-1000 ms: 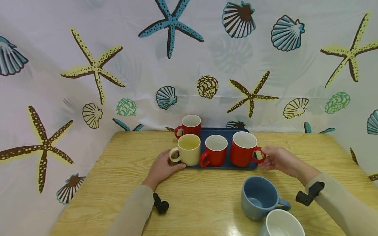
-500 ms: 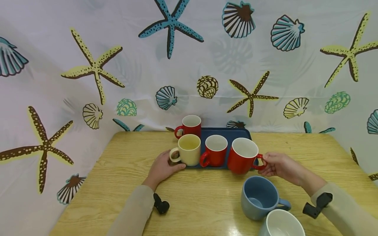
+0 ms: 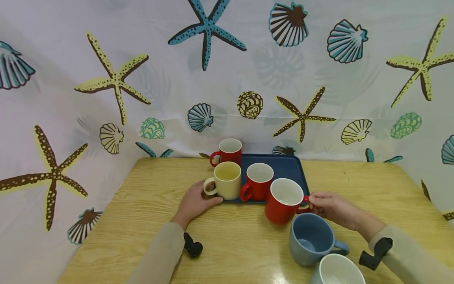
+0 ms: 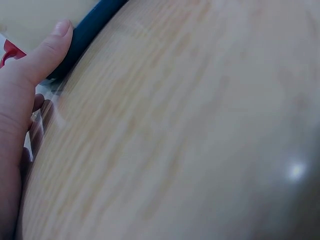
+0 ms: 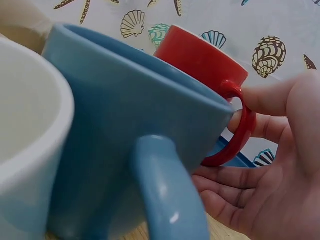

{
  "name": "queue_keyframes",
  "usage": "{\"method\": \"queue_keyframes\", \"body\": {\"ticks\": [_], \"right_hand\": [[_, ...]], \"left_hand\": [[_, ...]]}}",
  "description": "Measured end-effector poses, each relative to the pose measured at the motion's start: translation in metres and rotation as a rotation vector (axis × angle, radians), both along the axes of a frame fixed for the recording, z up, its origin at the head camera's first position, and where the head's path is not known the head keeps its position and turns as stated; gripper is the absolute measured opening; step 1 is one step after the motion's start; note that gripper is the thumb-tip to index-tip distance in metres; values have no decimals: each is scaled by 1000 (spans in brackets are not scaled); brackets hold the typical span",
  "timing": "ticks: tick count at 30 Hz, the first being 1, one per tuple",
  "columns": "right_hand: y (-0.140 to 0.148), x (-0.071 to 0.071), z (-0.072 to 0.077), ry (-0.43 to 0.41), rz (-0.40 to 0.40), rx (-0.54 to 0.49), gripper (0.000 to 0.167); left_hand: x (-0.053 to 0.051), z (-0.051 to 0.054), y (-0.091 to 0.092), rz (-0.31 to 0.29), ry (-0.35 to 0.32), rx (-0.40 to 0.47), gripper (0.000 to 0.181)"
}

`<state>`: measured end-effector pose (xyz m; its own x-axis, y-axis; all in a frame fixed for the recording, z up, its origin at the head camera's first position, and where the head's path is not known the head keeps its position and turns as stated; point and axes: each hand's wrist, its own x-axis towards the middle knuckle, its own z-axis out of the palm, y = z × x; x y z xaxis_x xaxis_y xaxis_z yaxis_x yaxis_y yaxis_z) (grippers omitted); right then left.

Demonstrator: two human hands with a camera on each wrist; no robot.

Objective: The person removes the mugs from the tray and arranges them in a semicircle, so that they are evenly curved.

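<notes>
My left hand (image 3: 194, 203) holds the front left corner of the dark blue tray (image 3: 289, 167), its thumb (image 4: 52, 50) along the front rim beside the cream mug (image 3: 228, 188). With thumb and fingers, my right hand (image 3: 335, 209) pinches the handle of a red mug (image 3: 279, 210) with a white inside. That mug overlaps the tray's front edge in the head view and stands behind the blue mug (image 5: 115, 115) in the right wrist view. A second red mug (image 3: 260, 191) sits on the tray next to the cream one, and a third red mug (image 3: 234, 158) is behind them.
The blue mug and a pale mug (image 3: 340, 270) stand on the wooden table (image 3: 241, 240) at the front right, close to my right hand. A white cloth (image 3: 227, 79) printed with starfish and shells hangs behind the table and at its sides.
My right hand has drawn the red mug from the tray's right end toward the front and left, close to the blue mug. The left hand stays at the tray corner.
</notes>
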<state>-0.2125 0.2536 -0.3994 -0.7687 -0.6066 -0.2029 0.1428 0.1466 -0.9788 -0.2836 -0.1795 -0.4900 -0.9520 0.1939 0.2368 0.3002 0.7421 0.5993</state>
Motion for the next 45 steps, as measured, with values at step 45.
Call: {"method": "queue_keyframes", "body": {"ticks": [45], "right_hand": [[-7, -2, -17, -11, 189, 18, 23]], "left_hand": [[2, 0, -1, 1, -13, -7, 72]]}}
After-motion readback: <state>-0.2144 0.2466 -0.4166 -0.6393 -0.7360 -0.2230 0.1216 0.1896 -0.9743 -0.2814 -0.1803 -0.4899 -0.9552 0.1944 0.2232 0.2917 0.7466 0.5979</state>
